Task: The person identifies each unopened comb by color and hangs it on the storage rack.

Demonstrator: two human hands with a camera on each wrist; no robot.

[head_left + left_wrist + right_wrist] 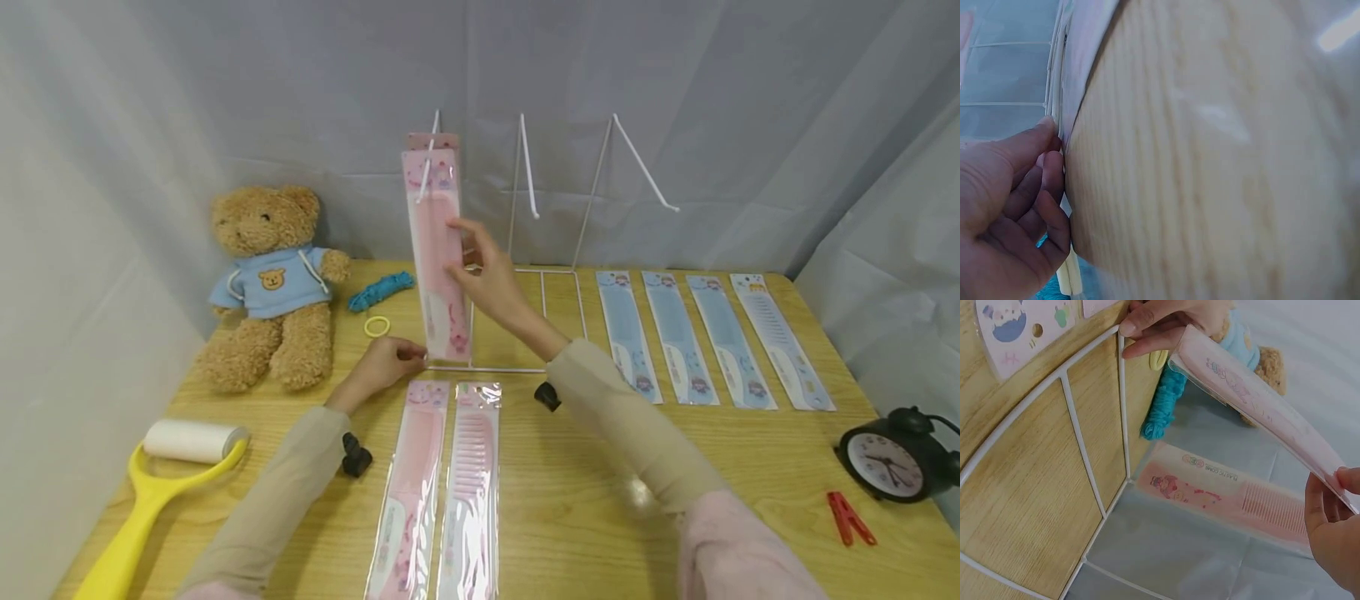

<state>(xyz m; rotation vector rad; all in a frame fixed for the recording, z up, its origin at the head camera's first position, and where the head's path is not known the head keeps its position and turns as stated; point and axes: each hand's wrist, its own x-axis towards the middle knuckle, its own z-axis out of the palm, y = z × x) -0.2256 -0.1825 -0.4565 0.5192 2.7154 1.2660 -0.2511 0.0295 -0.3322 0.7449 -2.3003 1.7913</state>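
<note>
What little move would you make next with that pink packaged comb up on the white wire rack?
Probably let go: the pink packaged comb already hangs on the white wire rack's left hook, the right hand gripping its middle, the left hand at its bottom edge.

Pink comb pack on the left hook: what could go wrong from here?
The pink comb pack is pinched only at mid-length by the right hand, so it may swing or slip off the hook. The wire rack looks light; the left hand steadies its base, and letting go might tip it.
</note>
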